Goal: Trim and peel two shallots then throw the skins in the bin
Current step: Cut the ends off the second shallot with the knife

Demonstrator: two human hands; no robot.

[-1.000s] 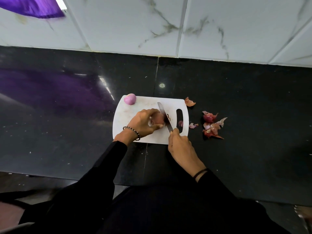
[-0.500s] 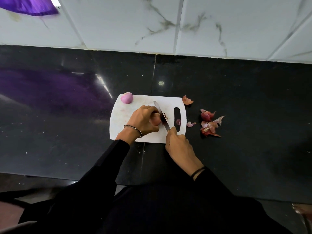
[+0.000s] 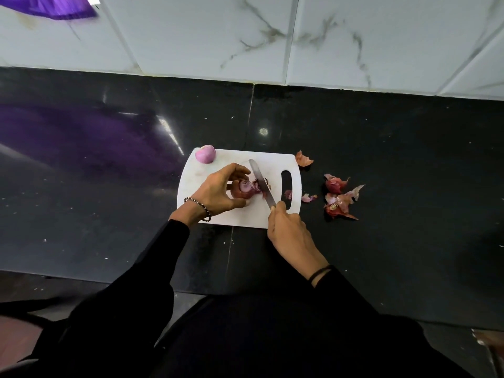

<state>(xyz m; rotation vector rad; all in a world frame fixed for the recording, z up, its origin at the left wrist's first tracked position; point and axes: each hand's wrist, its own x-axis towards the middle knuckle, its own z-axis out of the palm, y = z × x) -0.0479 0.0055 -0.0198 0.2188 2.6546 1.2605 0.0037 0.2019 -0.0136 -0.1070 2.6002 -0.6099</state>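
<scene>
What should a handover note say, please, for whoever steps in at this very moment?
Left hand holds the second shallot, skin on, on the cutting board.
Right hand grips the knife, its blade at the shallot's cut end.
Peeled shallot sits at the board's far left corner. Loose skins lie on the counter, right of the board.
Done: one shallot peeled; the second appears trimmed at one end.
Left: finish trimming and peeling the second, then take all skins to the bin, which is out of view.

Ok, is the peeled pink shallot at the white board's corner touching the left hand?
Apart. The head view shows bare white board between the peeled pink shallot and the left hand.
</scene>
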